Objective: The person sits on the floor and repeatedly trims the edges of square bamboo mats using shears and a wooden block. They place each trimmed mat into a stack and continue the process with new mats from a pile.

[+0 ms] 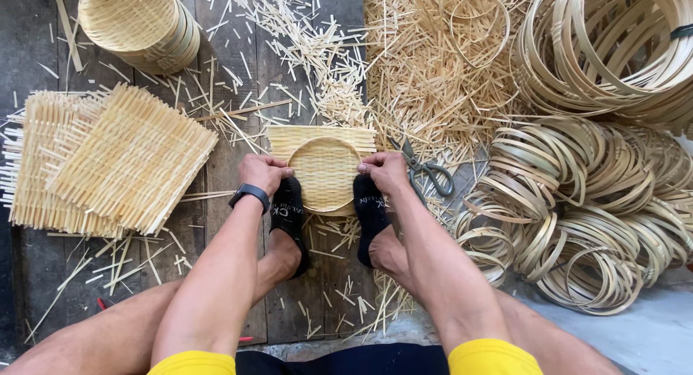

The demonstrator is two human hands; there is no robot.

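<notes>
Both hands grip a round woven bamboo tray (pixel 324 174) lying on the plank floor (pixel 238 64) between the person's feet: left hand (pixel 263 173) clamped on its left rim, right hand (pixel 385 171) on its right. Scissors (pixel 426 169) lie just right of it, square mats (pixel 108 158) well left.

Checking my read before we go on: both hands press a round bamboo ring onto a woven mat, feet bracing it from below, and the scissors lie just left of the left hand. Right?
Not quite. In the head view the scissors lie right of the right hand, not left of the left hand. The rest stands: both hands press the round ring onto the woven mat, feet bracing below.
</notes>
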